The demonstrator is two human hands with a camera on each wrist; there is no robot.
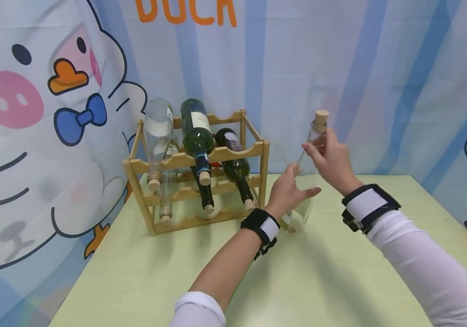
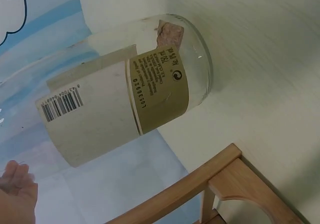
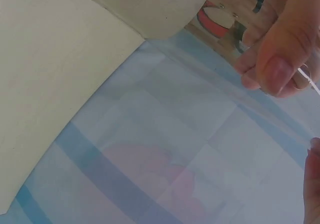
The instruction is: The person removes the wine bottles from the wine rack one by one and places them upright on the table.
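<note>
Item 1: clear glass bottle [image 1: 299,217], 1 piece, cork [image 1: 321,117] seated in its mouth. Position: both hands on it, to the right of the rack, leaning with its neck to the right. Base low over the pale tabletop [image 1: 135,281]; contact there cannot be told. Pale label [image 2: 95,119] with barcode on the body, near the base.

Item 2: left hand [image 1: 284,193]. Thumb and fingers spread apart around the bottle's body, clamped on it from 2 sides; the label and base lie below this grip.

Item 3: right hand [image 1: 333,159]. Thumb and fingers curled on the bottle's neck, above the left hand; the cork stands clear just above the fingers.

Item 4: wooden rack [image 1: 264,168], 1 piece, left of the hands, bearing 5 visible corked bottles, necks sloping down toward the viewer: 1 clear upper bottle [image 1: 159,127], 1 green bottle [image 1: 196,131], 1 dark bottle at right [image 1: 235,165], 1 clear lower bottle [image 1: 168,195], 1 dark lower bottle [image 1: 206,193].

Item 5: blue-striped curtain [image 1: 225,68], behind the tabletop.
</note>
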